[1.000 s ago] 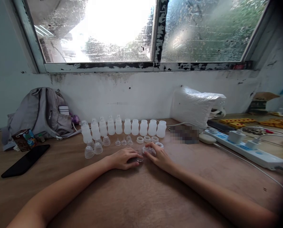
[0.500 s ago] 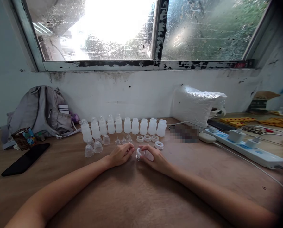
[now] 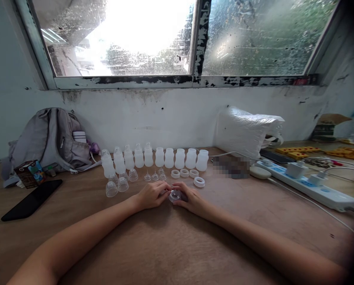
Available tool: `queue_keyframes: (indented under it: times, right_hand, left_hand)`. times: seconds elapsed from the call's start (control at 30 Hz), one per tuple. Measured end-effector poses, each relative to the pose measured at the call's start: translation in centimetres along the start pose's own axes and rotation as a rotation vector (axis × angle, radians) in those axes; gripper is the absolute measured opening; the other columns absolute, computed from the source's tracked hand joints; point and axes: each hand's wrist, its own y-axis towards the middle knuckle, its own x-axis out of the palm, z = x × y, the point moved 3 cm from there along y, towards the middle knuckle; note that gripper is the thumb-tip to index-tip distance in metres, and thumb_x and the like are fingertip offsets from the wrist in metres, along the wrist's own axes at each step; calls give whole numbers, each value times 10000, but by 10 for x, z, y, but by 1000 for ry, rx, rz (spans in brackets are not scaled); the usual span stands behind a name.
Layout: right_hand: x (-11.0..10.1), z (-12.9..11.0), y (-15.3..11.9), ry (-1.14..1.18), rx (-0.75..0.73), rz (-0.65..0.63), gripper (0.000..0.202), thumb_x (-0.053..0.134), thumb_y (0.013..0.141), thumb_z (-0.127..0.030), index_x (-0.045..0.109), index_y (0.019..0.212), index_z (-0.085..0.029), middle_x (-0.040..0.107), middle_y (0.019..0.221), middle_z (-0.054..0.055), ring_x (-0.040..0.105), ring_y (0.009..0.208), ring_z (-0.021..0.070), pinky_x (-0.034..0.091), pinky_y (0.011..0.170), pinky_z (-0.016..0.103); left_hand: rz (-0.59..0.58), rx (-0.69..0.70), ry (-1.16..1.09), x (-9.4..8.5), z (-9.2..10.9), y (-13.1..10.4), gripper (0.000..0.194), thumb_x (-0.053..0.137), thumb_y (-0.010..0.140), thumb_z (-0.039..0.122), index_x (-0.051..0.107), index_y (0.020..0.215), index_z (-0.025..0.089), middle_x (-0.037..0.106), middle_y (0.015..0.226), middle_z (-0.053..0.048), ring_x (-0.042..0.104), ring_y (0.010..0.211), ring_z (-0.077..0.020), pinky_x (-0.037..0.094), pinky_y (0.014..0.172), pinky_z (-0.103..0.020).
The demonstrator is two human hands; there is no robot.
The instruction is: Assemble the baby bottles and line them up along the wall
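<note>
Between my hands, low over the table, is a small ring with a clear nipple in it (image 3: pixel 174 195). My right hand (image 3: pixel 189 199) curls round its right side, thumb and fingers gripping it. My left hand (image 3: pixel 153 194) touches its left edge, fingertips pinched together; what they hold, if anything, is too small to tell. Behind are loose white rings (image 3: pixel 198 182), clear nipples (image 3: pixel 147 177) and clear domed caps (image 3: pixel 122 184). A row of frosted bottles (image 3: pixel 179 158) stands farther back, the left ones capped (image 3: pixel 129 157).
A grey backpack (image 3: pixel 52 138), a drink carton (image 3: pixel 31 173) and a black phone (image 3: pixel 31 200) lie at left. At right are a power strip (image 3: pixel 310 186) with cables, a round white pad (image 3: pixel 259 172) and a white plastic-wrapped package (image 3: pixel 239 128).
My left hand has moved right to meet the ring. My right hand's fingers have shifted round it, and the ring now shows its inside more openly.
</note>
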Motion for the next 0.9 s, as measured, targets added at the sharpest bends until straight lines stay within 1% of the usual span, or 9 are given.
queue_keyframes:
  times: [0.17,0.33,0.43,0.57,0.67,0.77,0.8,0.83,0.9]
  right_hand:
    - [1,-3,2,-45,-19,29,389,603,746,-336,430,1073,-216,594,1048,65,557,959,197,429,792,306]
    - [1,-5,3,-160,-32,45,236,567,770,-337,526,949,-188,607,878,50,555,820,187,432,717,299]
    - [-3,-8,3,-149,-47,97,172,513,809,-327,562,886,-181,599,844,56,543,802,178,429,720,298]
    - [-11,-11,3,-60,-8,190,181,484,828,-306,567,739,-172,581,727,43,531,659,146,432,615,268]
    - [-13,-13,2,123,54,235,170,474,836,-321,534,766,-178,580,662,19,536,605,135,443,575,259]
    - [-9,-15,1,301,79,198,169,481,832,-344,503,794,-181,586,666,10,555,611,131,464,575,253]
    - [-8,-15,1,330,81,182,170,492,825,-348,498,797,-181,582,658,5,555,604,128,465,568,249]
    - [-7,-16,1,346,78,171,167,506,816,-346,494,799,-180,577,654,1,555,602,127,463,561,244]
    - [-5,-17,1,353,62,157,142,520,807,-320,485,815,-183,579,664,-1,561,614,129,461,560,238]
  left_hand:
    - [-15,-19,3,0,0,1,188,371,881,260,522,938,165,597,911,-51,559,839,-142,441,751,-240]
    - [-61,-33,31,2,0,2,201,362,885,270,532,918,167,592,901,-52,555,832,-147,435,750,-245]
    - [-94,-25,22,2,0,2,230,329,898,274,532,917,168,590,903,-51,553,832,-144,430,759,-244]
    - [-87,-8,-20,-1,1,1,235,332,897,307,515,963,175,588,943,-51,554,870,-150,428,784,-258]
    - [-20,-27,-49,-4,0,0,308,412,857,391,452,1075,176,575,993,-65,558,895,-169,437,800,-288]
    - [56,-19,-66,-5,-1,0,546,548,740,505,384,1147,180,528,1099,-100,536,984,-208,437,839,-331]
    - [65,-6,-73,-5,-1,1,591,576,709,521,378,1151,182,515,1126,-108,525,1012,-217,434,853,-339]
    - [62,4,-77,-4,-1,1,597,589,697,521,383,1144,182,516,1131,-109,523,1020,-217,434,858,-339]
    - [35,12,-71,-1,0,1,529,581,718,496,418,1111,181,557,1078,-93,547,985,-203,443,847,-324]
